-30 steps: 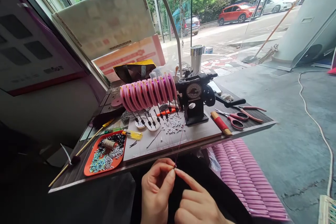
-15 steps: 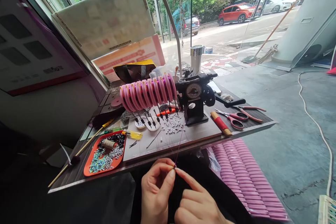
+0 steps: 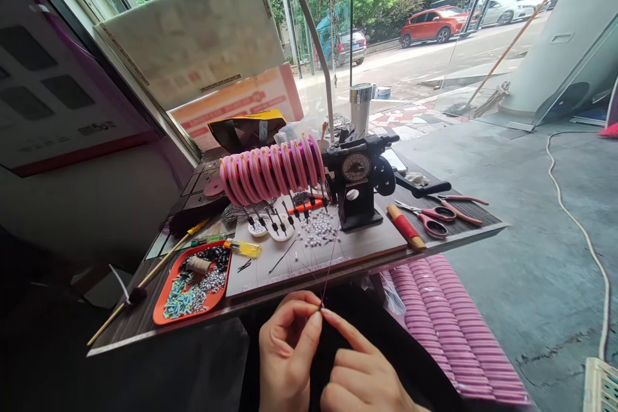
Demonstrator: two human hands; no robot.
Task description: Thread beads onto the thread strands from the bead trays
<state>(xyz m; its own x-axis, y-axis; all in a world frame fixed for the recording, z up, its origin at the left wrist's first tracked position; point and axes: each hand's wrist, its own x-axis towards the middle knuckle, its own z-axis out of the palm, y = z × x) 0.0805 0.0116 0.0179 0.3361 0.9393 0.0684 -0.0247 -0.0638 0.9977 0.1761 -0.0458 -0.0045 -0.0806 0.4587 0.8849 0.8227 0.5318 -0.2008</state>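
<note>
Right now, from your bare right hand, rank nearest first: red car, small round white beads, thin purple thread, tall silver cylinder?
From the right hand:
1. Purple thread, at its fingertip.
2. White beads, ahead, slightly left.
3. Silver cylinder, beyond the black machine.
4. Red car, outside.

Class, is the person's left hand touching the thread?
Touching: the head view shows the thread running down into the left hand, pinched at its fingertips.

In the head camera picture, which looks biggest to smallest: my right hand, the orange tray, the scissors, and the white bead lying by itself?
1. Right hand, though being close to the camera helps it look big
2. Orange tray
3. Scissors
4. White bead, just a tiny dot
</note>
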